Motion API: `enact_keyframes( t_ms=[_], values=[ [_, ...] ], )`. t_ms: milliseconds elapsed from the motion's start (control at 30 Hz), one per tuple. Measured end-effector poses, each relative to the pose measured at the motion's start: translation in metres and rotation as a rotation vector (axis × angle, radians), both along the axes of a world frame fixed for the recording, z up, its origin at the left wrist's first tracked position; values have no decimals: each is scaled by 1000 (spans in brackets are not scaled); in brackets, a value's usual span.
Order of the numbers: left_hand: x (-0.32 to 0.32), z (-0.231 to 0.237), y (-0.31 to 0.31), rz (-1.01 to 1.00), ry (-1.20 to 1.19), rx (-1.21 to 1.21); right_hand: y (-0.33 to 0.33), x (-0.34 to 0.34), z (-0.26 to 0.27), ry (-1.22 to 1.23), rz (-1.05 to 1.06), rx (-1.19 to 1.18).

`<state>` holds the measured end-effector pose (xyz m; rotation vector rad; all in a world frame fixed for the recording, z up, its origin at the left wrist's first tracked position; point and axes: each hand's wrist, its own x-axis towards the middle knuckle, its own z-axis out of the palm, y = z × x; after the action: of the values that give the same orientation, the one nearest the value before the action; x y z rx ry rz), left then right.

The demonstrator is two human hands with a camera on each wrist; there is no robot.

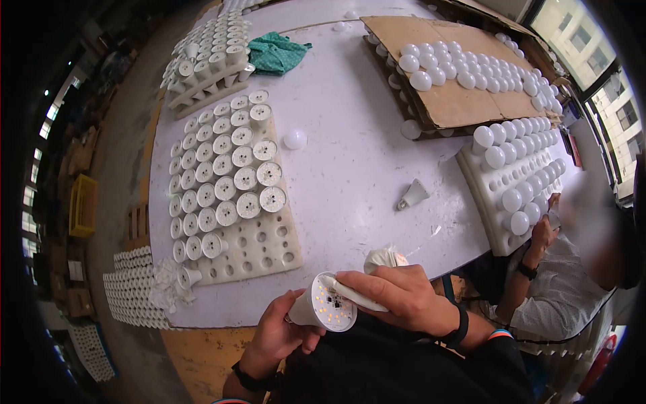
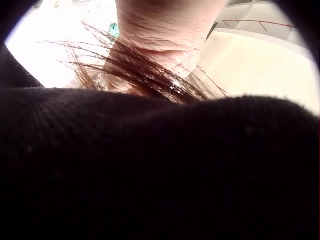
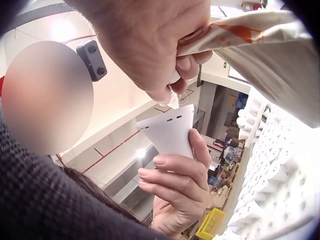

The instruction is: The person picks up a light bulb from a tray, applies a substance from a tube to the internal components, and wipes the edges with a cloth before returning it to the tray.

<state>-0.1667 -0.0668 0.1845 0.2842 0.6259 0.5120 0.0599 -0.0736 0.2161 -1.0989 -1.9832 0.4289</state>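
Observation:
In the head view my left hand [image 1: 274, 331] grips a white, cone-shaped LED bulb housing [image 1: 305, 312], its open end tilted up and toward the right. Inside, a round board [image 1: 331, 311] carries small yellow LEDs. My right hand [image 1: 404, 296] holds a white squeeze bag [image 1: 382, 259], and its narrow end meets the housing's rim. From the right wrist, orange marks show on the bag [image 3: 285, 37], gathered in the curled fingers [image 3: 186, 66]; the left fingers [image 3: 175, 167] wrap the housing [image 3: 172, 134] below. Dark sleeve fills most of the left wrist view, hiding that hand's work.
A white foam tray [image 1: 269, 250] of upright bulb housings stands at left. One round bulb cover [image 1: 295, 139] and a loose housing [image 1: 413, 194] lie on the table [image 1: 343, 222]. Cardboard [image 1: 457, 101] bears more covers. Another person's hand [image 1: 544, 236] is by the right tray [image 1: 494, 229].

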Motion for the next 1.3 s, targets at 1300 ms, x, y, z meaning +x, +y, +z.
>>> enact_keyframes(
  t_ms=[1300],
  values=[
    [-7, 10, -1, 298, 77, 431, -6, 1, -5, -42, 27, -161]
  ],
)
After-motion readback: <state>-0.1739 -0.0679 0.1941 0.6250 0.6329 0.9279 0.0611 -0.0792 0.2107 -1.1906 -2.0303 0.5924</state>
